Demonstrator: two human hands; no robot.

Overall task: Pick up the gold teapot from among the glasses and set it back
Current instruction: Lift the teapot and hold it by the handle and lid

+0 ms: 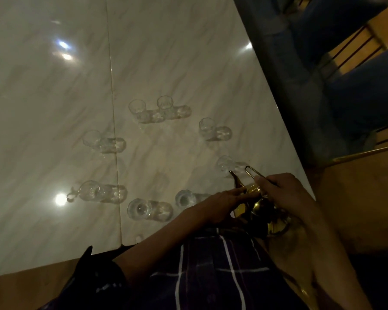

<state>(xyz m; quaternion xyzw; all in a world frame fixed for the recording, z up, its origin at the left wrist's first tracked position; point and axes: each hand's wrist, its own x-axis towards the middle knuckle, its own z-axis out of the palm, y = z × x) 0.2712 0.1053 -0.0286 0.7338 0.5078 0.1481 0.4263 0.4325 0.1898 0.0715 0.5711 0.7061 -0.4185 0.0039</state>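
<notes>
Gold teapot sits low at the near right edge of the marble table, tipped, its spout pointing up and away. The right hand has its fingers curled round the thin wire handle, which stands above the pot. The left hand lies flat against the pot's side, fingers straight, tips touching the body near the spout. Whether the pot's base rests on the table or is held just off it, I cannot tell; the light is dim.

Clear glasses stand in a loose ring on the table, well apart from one another. The nearest ones are just beside the spout and the left hand. A checked cloth covers the person's lap below.
</notes>
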